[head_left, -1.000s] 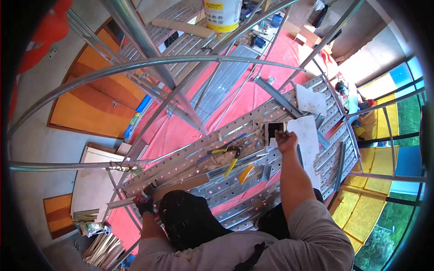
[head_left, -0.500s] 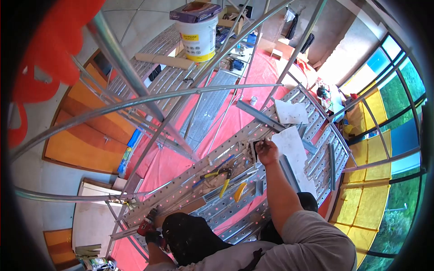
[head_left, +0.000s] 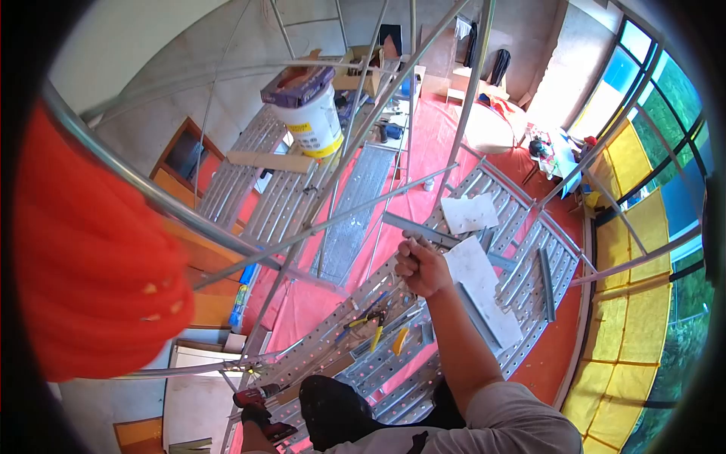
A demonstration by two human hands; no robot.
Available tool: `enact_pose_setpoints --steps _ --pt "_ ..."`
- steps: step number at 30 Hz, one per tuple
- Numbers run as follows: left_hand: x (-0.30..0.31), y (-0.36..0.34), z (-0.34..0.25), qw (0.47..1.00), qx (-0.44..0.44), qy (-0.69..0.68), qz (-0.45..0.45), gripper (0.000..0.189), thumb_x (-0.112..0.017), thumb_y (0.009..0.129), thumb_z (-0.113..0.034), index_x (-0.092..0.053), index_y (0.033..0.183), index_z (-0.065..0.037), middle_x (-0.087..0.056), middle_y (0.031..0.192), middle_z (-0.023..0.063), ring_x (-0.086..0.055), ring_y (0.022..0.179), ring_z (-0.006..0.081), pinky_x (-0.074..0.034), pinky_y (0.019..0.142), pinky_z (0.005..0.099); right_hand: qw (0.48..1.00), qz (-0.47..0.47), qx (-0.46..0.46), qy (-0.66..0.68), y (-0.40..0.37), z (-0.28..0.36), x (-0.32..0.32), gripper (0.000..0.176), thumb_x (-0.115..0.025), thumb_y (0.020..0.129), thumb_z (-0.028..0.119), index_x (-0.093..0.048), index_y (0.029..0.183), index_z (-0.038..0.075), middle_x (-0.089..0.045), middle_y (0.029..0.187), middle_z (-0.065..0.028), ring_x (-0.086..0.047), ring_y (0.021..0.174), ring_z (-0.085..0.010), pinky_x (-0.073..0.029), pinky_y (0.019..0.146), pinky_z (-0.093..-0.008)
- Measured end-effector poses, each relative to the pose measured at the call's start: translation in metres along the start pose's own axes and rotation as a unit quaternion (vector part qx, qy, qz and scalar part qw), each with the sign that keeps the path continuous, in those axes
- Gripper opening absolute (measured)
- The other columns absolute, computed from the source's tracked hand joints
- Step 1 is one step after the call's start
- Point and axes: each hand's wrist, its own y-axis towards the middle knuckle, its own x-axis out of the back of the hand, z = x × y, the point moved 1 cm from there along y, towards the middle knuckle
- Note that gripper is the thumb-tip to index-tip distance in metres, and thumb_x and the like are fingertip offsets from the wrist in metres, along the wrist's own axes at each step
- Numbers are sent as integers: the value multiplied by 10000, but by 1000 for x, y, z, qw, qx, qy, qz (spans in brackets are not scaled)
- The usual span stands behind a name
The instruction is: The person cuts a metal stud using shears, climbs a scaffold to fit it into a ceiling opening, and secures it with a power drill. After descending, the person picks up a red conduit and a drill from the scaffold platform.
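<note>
Red drill is sitting low left, right grip is riding high!
The left grip is wrapping the drill, whose nose is pointing rightward; the right grip is hovering well apart, farther forward and right, above the metal planks, fingers lying bunched together. Whether they're pinching anything, I can't tell.

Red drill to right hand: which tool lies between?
Head view: yellow-handled pliers or snips lie between drill and right hand, on the perforated platform.
</note>
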Motion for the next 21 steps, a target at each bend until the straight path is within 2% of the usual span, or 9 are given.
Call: enact_pose_setpoints --steps 2,5,6,9,10,14,17,18,21 --pt "29 -30 -3 999 -24 16 16 407 -509 953 -443 -630 1198 -142 -688 1238 134 -676 1095 291 -563 857 437 998 27 -16 -52 -25 24 -60 211 -548 1019 84 -659 1197 102 -600 852 -8 -339 586 -84 -286 536 -249" --pt "67 -74 -5 998 -55 28 34 399 -499 960 -434 -636 1181 -131 -692 1230 134 -677 1091 287 -565 849 436 984 122 -6 -133 -69 56 -181 186 -595 1000 70 -636 1179 44 -535 778 -7 -387 606 -92 -307 536 -256" --pt "78 -91 -5 997 -65 31 40 397 -496 963 -431 -638 1175 -128 -693 1227 134 -678 1089 285 -566 846 435 981 141 -18 -134 -81 69 -227 198 -661 961 57 -628 1153 21 -603 809 -32 -516 638 -102 -405 559 -262" --pt "111 -140 -2 994 -93 36 50 392 -486 970 -423 -645 1157 -118 -698 1218 134 -679 1086 281 -568 838 434 931 320 2 -178 -103 91 -340 225 -724 912 41 -628 1111 0 -672 858 -70 -635 715 -138 -508 631 -278" --pt "122 -156 0 993 -101 36 56 391 -482 973 -420 -647 1151 -114 -699 1215 134 -679 1084 279 -568 835 434 932 328 -39 -150 -116 99 -381 210 -769 861 17 -657 1034 -21 -702 880 -93 -694 812 -169 -558 722 -295" --pt "149 -222 20 988 -133 46 59 389 -469 983 -409 -655 1128 -101 -705 1203 133 -681 1079 273 -571 824 432 914 329 -31 -236 -153 109 -542 109 -772 863 78 -718 859 -16 -699 799 -131 -647 701 -246 -497 643 -373" --pt "164 -269 40 979 -174 89 51 390 -458 990 -400 -661 1111 -90 -709 1194 133 -682 1075 269 -573 816 431 866 427 -31 -259 -170 101 -621 141 -737 889 66 -736 978 -42 -709 856 -160 -660 733 -271 -508 665 -384" --pt "162 -283 50 972 -196 126 43 391 -455 993 -398 -664 1105 -87 -711 1192 133 -683 1074 267 -574 814 430 835 475 -51 -273 -176 100 -639 201 -650 962 62 -713 1133 -24 -700 960 -123 -675 833 -230 -533 726 -329" --pt "153 -316 73 924 -262 279 1 395 -445 1000 -389 -670 1087 -77 -715 1183 132 -684 1070 263 -576 806 429 786 576 -90 -208 -183 84 -692 250 -660 953 68 -696 1177 -39 -706 963 -137 -686 843 -263 -539 731 -354"
